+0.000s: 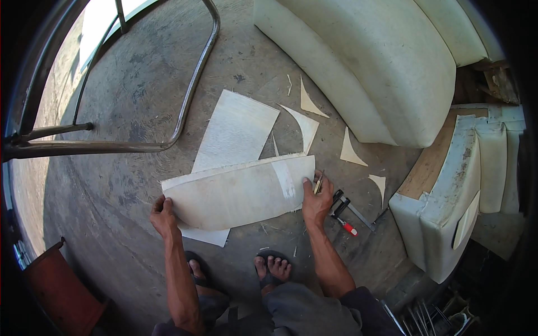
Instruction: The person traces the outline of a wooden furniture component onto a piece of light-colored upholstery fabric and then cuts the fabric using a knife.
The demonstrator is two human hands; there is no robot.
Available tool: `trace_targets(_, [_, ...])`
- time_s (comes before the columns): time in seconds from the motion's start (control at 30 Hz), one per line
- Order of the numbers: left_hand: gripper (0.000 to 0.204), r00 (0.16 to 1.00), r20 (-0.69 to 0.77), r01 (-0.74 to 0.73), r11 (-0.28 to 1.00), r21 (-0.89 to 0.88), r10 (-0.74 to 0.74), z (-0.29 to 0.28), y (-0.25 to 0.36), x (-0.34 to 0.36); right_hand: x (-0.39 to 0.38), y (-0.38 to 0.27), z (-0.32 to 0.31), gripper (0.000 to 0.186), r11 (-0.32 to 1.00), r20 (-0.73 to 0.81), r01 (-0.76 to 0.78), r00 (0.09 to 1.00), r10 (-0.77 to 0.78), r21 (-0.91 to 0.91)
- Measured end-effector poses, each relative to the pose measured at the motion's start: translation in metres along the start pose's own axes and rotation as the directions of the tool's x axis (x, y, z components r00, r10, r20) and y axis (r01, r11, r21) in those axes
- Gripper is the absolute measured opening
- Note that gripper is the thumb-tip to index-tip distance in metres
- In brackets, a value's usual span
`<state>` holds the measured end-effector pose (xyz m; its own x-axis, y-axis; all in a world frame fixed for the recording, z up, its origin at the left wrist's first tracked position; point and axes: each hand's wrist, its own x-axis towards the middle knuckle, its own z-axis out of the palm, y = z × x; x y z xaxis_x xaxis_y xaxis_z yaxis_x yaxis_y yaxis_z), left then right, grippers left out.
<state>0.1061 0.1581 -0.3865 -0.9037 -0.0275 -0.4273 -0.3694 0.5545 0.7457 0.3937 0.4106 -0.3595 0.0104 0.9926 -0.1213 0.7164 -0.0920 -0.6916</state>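
Note:
A pale, curved panel [235, 193] with a whitish patch near its right end is held between my two hands. My left hand [163, 215] pinches its left edge, thumb on top. My right hand [317, 200] grips the right edge, and a slim yellowish tool [318, 183], its kind unclear, sticks up from the same fingers. Underneath the panel lies a pale flat sheet [238, 126], like thin plywood, partly covered; a corner shows below the panel. Beside my right hand, a bar clamp [348, 213] with a red handle rests on the floor.
Several pale curved offcuts [309, 99] are scattered on the concrete floor [140, 106]. Large cream upholstered seat parts [370, 61] stand at the far right, with another upholstered piece [443, 207] nearer. A bent metal tube frame [190, 95] occupies the far left; a reddish metal object [63, 285] sits near left.

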Motion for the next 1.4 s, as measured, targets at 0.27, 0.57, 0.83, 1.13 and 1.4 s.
trace_targets(0.27, [0.022,0.95,0.293,0.082,0.825,-0.559,0.105,-0.033,-0.009,0.005,-0.01,0.017,-0.023,0.034,0.976,0.154,-0.141,0.981,0.115,0.165])
trace_targets(0.57, [0.018,0.889,0.305,-0.233,0.91,-0.342,0.342,-0.039,0.118,-0.024,-0.024,-0.084,-0.069,0.042,0.946,0.458,0.139,0.848,-0.267,0.293])
trace_targets(0.83, [0.043,0.431,0.168,-0.89,0.449,-0.083,0.886,0.02,0.237,-0.1,-0.018,-0.14,-0.061,0.022,0.4,0.588,-0.51,0.803,-0.094,0.761])
trace_targets(1.13, [0.043,0.686,0.696,-0.404,0.906,0.125,0.21,0.002,0.124,-0.039,-0.024,-0.071,-0.046,0.024,0.285,0.524,-0.596,0.8,0.293,0.751])
trace_targets(1.4, [0.048,0.553,0.786,-0.761,0.552,0.341,0.276,0.035,0.126,0.003,-0.019,0.012,-0.034,0.028,0.766,0.343,-0.506,0.856,0.388,0.396])
